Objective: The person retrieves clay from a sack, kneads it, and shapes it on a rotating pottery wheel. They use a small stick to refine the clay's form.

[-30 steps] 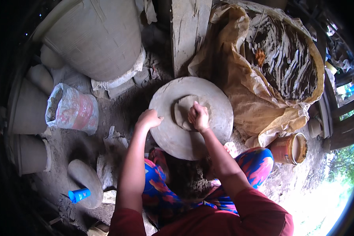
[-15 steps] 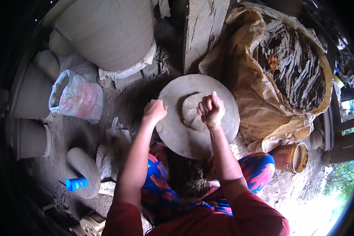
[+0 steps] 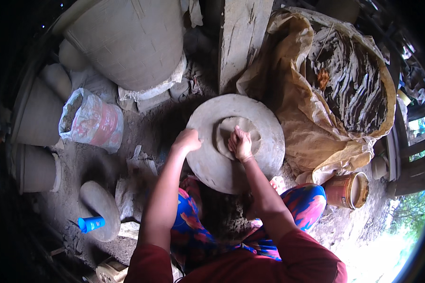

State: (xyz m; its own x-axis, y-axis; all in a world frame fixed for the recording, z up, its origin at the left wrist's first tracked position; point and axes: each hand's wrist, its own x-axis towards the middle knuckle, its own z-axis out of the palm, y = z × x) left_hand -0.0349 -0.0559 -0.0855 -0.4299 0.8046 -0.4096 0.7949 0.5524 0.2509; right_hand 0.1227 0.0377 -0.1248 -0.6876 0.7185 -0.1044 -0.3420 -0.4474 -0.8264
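A round grey potter's wheel (image 3: 208,165) lies in front of my knees, with a flat, low disc of wet clay (image 3: 248,125) on its middle. My right hand (image 3: 241,144) is closed in a fist, its lower side against the clay. At the wheel's left rim my left hand (image 3: 188,140) is closed, the thumb over the top edge; its other fingers curl at the rim and are partly hidden.
An open tan sack of dark clay (image 3: 349,85) stands at the right, a brown bucket (image 3: 347,189) below it. Large clay pots (image 3: 127,42), a white sack (image 3: 94,120) and a blue cup (image 3: 91,224) on a round slab (image 3: 100,207) are at the left. A wooden post (image 3: 243,42) rises behind the wheel.
My right fist has come down from above the clay's right side onto its middle. My left hand stays at the wheel's rim, slightly lower in view.
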